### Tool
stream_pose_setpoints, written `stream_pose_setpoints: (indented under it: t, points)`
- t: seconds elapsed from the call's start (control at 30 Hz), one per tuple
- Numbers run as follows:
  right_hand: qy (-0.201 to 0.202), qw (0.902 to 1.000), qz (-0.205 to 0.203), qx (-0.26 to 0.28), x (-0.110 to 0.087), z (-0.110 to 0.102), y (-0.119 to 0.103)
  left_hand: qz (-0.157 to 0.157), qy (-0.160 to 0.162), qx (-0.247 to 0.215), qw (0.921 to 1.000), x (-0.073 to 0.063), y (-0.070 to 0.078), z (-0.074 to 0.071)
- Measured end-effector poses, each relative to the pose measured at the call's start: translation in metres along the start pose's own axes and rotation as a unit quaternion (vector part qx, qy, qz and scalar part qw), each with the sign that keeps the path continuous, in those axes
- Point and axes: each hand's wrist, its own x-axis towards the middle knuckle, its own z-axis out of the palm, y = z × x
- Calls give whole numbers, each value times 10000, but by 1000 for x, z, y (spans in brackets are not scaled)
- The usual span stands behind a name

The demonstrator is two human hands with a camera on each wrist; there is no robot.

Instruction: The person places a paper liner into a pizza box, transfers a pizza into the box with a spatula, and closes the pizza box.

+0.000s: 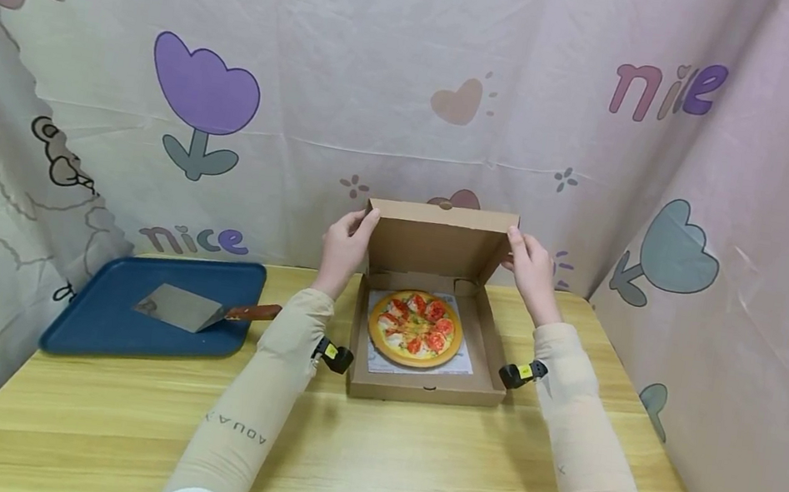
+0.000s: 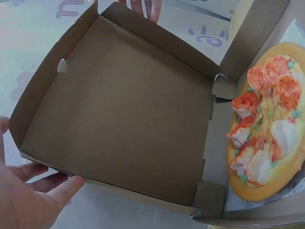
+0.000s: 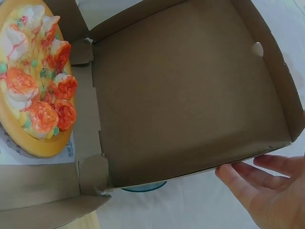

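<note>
A brown cardboard pizza box (image 1: 423, 389) stands on the table with its lid (image 1: 439, 248) raised, the lid's inside facing the person. Inside lies a round pizza (image 1: 416, 329) with a golden crust and red and white toppings, on a sheet of printed paper (image 1: 460, 362). My left hand (image 1: 346, 249) grips the lid at its upper left corner, thumb and fingers along the side flap (image 2: 109, 187). At the opposite corner my right hand (image 1: 534, 278) holds the lid the same way, its fingers (image 3: 238, 185) against the side edge.
To the left, a dark blue tray (image 1: 88, 325) bears a flat metal spatula (image 1: 180, 307) whose wooden handle (image 1: 255, 311) sticks out over the tray's right rim. A patterned curtain (image 1: 359, 65) hangs behind and on both sides of the wooden table (image 1: 393, 473).
</note>
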Motion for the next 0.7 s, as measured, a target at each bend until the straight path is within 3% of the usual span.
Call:
stream_pose_setpoints:
  t: [0.5, 0.7]
  points:
    - [-230, 9987, -194, 419, -12, -2, 12, 84, -121, -78, 9999, -13, -8, -2]
    - [-220, 9986, -326, 353, -19, -3, 17, 173, -258, -110, 9995, -21, -12, -5]
